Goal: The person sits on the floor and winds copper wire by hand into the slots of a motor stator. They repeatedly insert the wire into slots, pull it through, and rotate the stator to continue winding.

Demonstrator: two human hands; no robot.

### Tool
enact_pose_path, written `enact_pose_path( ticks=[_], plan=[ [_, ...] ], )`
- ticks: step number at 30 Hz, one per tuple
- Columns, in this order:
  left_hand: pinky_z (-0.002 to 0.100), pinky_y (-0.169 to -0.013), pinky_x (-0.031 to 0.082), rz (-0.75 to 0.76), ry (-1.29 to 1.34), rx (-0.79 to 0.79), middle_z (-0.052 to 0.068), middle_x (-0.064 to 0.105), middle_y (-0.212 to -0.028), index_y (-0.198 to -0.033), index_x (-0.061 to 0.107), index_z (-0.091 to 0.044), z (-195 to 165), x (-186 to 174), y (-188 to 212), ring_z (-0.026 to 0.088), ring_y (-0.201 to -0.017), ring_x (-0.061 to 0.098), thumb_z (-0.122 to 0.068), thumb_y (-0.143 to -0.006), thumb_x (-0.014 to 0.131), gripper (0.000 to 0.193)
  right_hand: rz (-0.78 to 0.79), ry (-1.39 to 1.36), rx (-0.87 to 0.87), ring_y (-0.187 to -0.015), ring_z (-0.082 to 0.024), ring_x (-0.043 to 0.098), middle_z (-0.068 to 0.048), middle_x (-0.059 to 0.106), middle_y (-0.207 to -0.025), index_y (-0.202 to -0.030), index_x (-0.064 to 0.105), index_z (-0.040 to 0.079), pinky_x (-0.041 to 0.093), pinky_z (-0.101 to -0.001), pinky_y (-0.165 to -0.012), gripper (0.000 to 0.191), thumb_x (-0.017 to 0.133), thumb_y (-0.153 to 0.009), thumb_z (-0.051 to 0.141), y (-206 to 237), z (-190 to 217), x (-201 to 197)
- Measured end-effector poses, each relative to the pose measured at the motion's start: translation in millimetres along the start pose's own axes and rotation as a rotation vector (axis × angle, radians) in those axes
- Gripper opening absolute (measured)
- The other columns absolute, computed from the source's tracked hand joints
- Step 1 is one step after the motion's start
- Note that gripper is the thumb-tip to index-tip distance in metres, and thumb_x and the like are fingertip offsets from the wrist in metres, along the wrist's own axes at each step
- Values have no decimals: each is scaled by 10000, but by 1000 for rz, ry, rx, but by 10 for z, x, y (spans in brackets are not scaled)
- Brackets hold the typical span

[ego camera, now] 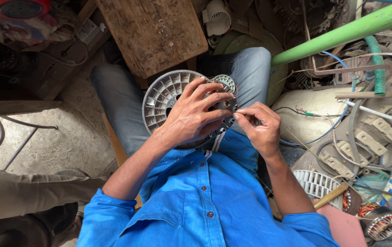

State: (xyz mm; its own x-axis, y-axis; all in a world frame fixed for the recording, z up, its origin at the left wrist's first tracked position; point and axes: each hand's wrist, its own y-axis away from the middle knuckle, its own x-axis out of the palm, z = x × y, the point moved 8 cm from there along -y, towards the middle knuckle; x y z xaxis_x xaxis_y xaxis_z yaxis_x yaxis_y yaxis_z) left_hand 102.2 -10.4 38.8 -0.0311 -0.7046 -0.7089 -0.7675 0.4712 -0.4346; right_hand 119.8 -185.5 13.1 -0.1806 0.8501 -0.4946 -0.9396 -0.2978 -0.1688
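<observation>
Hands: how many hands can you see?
2. The left hand lies over the grey round part on the lap; the right hand pinches at its edge. Others may be hidden.

A person in a blue shirt (205,201) is sitting with a round grey ribbed motor housing (161,98) resting on the lap. The left hand (193,116) is spreading over its face, gripping it. The right hand (260,126) is pinching at the housing's right edge, fingertips (237,115) touching it. A green pipe (342,32) is slanting across the upper right corner.
</observation>
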Motion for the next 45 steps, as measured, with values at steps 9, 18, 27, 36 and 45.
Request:
enact_pose_path(
  ticks=[9, 18, 27, 36, 45],
  plan=[
    [534, -1199, 338, -63, 79, -12, -35, 648, -1295, -1006, 709, -174, 14, -40, -40, 240, -1321, 528, -238, -862, 813, 189, 51, -11, -98, -666, -77, 613, -39, 658, -803, -950, 730, 5, 477, -226, -598, 94, 798, -887, -10, -19, 177, 55],
    [574, -1200, 326, -45, -40, 67, -60, 668, -1201, -1036, 692, -184, -28, 53, 34, 204, -1214, 561, -170, -813, 793, 246, 54, -75, -96, -692, -89, 593, -39, 676, -830, -966, 725, 11, 463, -232, -613, 88, 787, -903, 16, 57, 89, 5],
    [545, -1189, 338, 40, -108, 40, -47, 649, -1116, -1097, 722, -230, -12, 109, 6, 221, -1135, 559, -167, -832, 786, 280, 47, -70, -32, -697, -72, 572, -25, 672, -822, -949, 731, 11, 435, -225, -623, 77, 786, -909, 47, 89, -103, -41],
    [500, -1204, 362, 51, -96, 138, -90, 655, -1222, -1127, 726, -203, -73, 42, 71, 197, -1174, 562, -179, -815, 795, 321, 64, -104, 30, -675, -69, 541, -14, 653, -788, -918, 726, 11, 417, -229, -608, 82, 783, -907, 69, 165, -287, -21],
    [503, -1184, 382, 104, -21, 153, -61, 670, -1235, -1041, 714, -169, -66, 101, 120, 231, -1153, 565, -146, -753, 794, 299, 156, -200, 78, -705, -84, 555, -14, 626, -787, -884, 692, 14, 433, -244, -639, 88, 755, -913, 69, 209, -547, 110]
  ],
)
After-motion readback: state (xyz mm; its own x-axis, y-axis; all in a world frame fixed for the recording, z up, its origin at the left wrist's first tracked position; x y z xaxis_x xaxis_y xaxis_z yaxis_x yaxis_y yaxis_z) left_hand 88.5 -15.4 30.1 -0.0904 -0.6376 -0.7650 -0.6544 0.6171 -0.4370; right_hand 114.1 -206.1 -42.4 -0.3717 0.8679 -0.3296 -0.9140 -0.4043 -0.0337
